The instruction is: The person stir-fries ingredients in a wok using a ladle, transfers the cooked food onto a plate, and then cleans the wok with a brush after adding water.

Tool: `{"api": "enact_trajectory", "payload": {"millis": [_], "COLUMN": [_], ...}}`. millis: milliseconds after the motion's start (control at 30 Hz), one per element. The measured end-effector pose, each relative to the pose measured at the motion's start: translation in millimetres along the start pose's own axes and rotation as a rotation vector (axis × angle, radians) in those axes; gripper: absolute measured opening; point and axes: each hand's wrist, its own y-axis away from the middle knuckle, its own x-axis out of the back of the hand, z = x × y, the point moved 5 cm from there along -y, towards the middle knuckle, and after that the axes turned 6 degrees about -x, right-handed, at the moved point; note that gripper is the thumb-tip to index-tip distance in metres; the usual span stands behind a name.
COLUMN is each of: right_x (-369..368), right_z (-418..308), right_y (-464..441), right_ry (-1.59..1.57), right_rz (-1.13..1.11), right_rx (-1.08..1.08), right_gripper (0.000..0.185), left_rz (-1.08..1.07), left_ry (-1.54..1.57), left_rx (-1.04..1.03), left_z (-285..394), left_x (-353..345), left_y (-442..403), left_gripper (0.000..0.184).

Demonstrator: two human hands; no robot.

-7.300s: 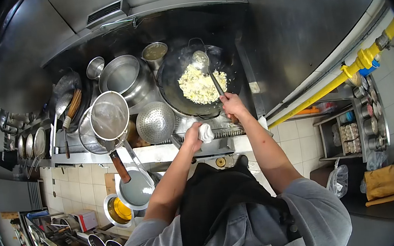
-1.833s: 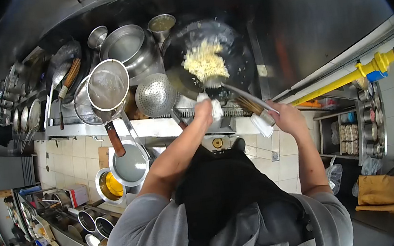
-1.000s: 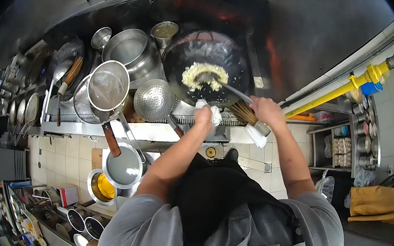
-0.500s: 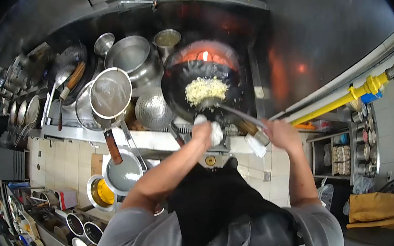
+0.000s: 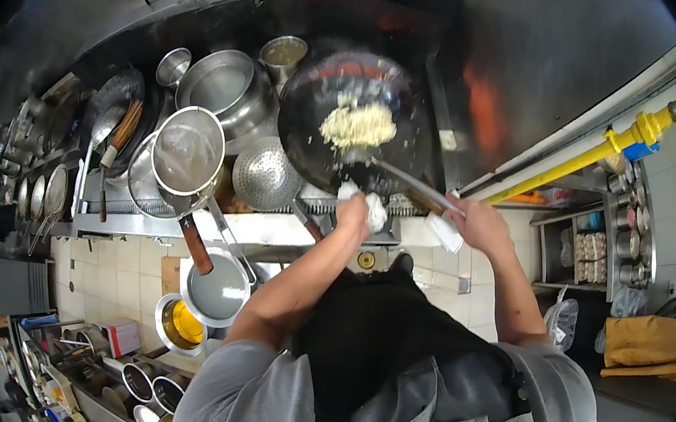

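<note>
My left hand (image 5: pixel 352 211) is closed on a white cloth (image 5: pixel 375 213) at the near edge of the black wok (image 5: pixel 308 135). My right hand (image 5: pixel 477 220) grips the long handle of a metal ladle (image 5: pixel 414 183), whose bowl is inside the wok, at the near side of the food. Pale yellow, crumbly food (image 5: pixel 357 126) lies in the middle of the wok, slightly blurred, with small bits scattered about it. Beneath the ladle handle, a bamboo brush and a white cloth (image 5: pixel 446 233) are partly hidden by my right hand.
Left of the wok are a perforated skimmer (image 5: pixel 263 174), a fine strainer (image 5: pixel 188 150), a large pot (image 5: pixel 215 83) and a small pot of liquid (image 5: pixel 284 51). A basin (image 5: pixel 217 287) and a bowl of yellow liquid (image 5: pixel 183 322) stand lower left. A yellow pipe (image 5: pixel 567 168) runs along the right.
The wok tilted toward me, showing orange flame behind it, then moved back over the burner. The ladle went from stirring over the food to its near side. The food has shifted within the wok.
</note>
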Motion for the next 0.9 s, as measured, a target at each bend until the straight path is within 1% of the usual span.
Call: {"api": "enact_trajectory", "payload": {"millis": [67, 100, 133, 200, 233, 300, 333, 367, 400, 433, 467, 500, 533, 600, 633, 667, 700, 733, 767, 800, 867, 900], "right_x": [19.5, 14.7, 14.7, 4.1, -9.7, -23.7, -28.0, -35.9, -40.7, -47.0, -61.0, -74.9, -72.0, -62.8, -66.1, -64.3, -60.5, -57.9, -66.7, -85.1, -133.8, -135.3], "right_z": [-8.3, -5.4, -11.9, -26.0, -31.3, -34.4, -34.1, -23.7, -12.1, 0.0, 14.6, 22.0, 19.0, 2.7, -0.3, -5.8, -14.7, -18.6, -14.4, -7.1, 3.5, -0.8], "right_y": [7.4, 0.6, -7.2, -36.1, -42.9, -62.6, -58.8, -49.6, -44.7, -40.7, -33.4, -25.3, -14.4, 1.0, -3.2, -8.7, -16.0, -23.2, -38.5, -61.4, -108.4, -125.9], "right_ry": [0.080, 0.090, 0.120, 0.042, 0.036, 0.034, -0.017, -0.037, -0.061, -0.061, -0.427, -0.791, -0.789, -1.254, -1.345, -1.342, -1.424, -1.509, -1.574, -1.579, -1.711, -1.716], "right_rz": [-0.145, -0.142, -0.130, -0.071, -0.074, 0.041, 0.072, 0.165, 0.263, 0.266, 0.114, -0.050, -0.070, -0.316, -0.344, -0.347, -0.354, -0.364, -0.449, -0.461, -0.670, -0.678], "right_rx": [-0.030, 0.035, 0.045, 0.082, 0.078, -0.070, -0.090, -0.033, 0.028, 0.030, 0.009, -0.021, -0.035, -0.173, -0.104, -0.106, -0.101, -0.100, -0.186, -0.185, -0.357, -0.356], "right_gripper": [0.039, 0.038, 0.038, 0.038, 0.038, 0.038, 0.039, 0.039, 0.039, 0.039, 0.041, 0.042, 0.042, 0.050, 0.054, 0.054, 0.054, 0.053, 0.047, 0.047, 0.042, 0.042], "left_rz": [-0.038, -0.002, -0.071, 0.044, -0.004, -0.037, -0.064, -0.068, -0.098, -0.093, -0.082, -0.083, -0.079, -0.097, -0.093, -0.094, -0.094, -0.106, -0.115, -0.103, -0.111, -0.178], "left_ry": [0.168, 0.127, 0.218, -0.161, -0.032, -0.025, -0.016, 0.051, 0.132, 0.130, 0.125, 0.140, 0.154, 0.001, 0.078, 0.158, 0.163, 0.145, 0.124, 0.120, 0.134, 0.187], "left_rx": [0.017, 0.005, 0.077, -0.026, -0.081, -0.119, -0.156, -0.220, -0.235, -0.209, -0.172, -0.089, -0.002, -0.068, -0.060, -0.064, -0.067, -0.020, 0.026, 0.024, 0.052, 0.085], "left_z": [25.9, 29.4, 4.2, 5.7, -8.3, -38.6, -55.0, -75.7, -55.3, -29.7, -17.6, -21.3, -30.7, -54.6, -42.4, -25.7, -19.7, -20.0, -20.5, -18.3, -10.4, -17.9], "left_x": [-12.6, -12.6, -9.7, -11.2, -7.3, 16.0, 29.1, 46.1, 42.3, 31.2, 25.8, 20.5, 15.3, 5.9, -3.0, -14.8, -19.7, -19.4, -17.5, -15.3, -17.7, -15.6], "left_y": [32.6, 34.3, 1.2, -37.7, -53.7, -51.3, -45.6, -40.3, -6.3, 13.0, 21.7, -4.3, -46.7, -139.5, -138.9, -134.9, -138.1, -139.1, -138.0, -133.7, -125.5, -133.2], "left_gripper": [0.020, 0.021, 0.018, 0.016, 0.019, 0.021, 0.025, 0.033, 0.037, 0.034, 0.031, 0.027, 0.023, 0.023, 0.022, 0.021, 0.021, 0.021, 0.020, 0.020, 0.021, 0.022]}}
